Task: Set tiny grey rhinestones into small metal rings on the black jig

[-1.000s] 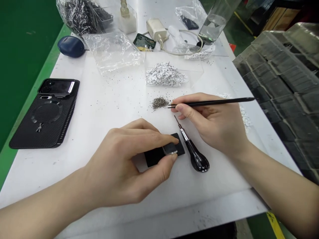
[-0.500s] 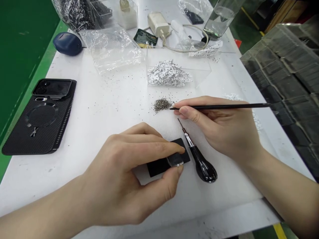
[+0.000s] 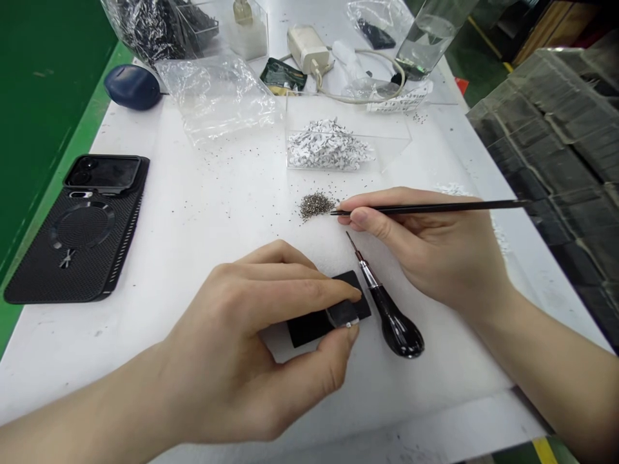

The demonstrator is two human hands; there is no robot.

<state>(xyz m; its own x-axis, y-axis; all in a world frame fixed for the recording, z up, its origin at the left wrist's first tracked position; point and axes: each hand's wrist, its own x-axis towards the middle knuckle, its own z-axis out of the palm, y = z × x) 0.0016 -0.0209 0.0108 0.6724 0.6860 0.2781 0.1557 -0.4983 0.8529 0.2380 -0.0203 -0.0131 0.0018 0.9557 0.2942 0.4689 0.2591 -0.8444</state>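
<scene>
Between its thumb and index finger, my left hand (image 3: 261,335) pinches a small dark, shiny part (image 3: 342,314). Beneath that lies a flat black rectangular block (image 3: 309,330), partly hidden by the fingers. Black tweezers (image 3: 425,207) are gripped in my right hand (image 3: 430,245), their tips at the right edge of a heap of tiny metal screws (image 3: 315,205). A screwdriver with a bulbous black handle (image 3: 396,325) lies between my hands, its thin shaft pointing up toward the heap.
Behind the screws stands a clear tray (image 3: 396,145) with small white pieces (image 3: 329,147). A phone in a black case (image 3: 72,238) and a dark blue mouse (image 3: 132,87) lie left. Plastic bags (image 3: 222,96), a charger (image 3: 307,48) and a liquid-filled container (image 3: 430,38) are at the back.
Almost nothing differs. The whole view has shifted very slightly, while both hands keep their grips and the tweezer tips remain at the screw heap.
</scene>
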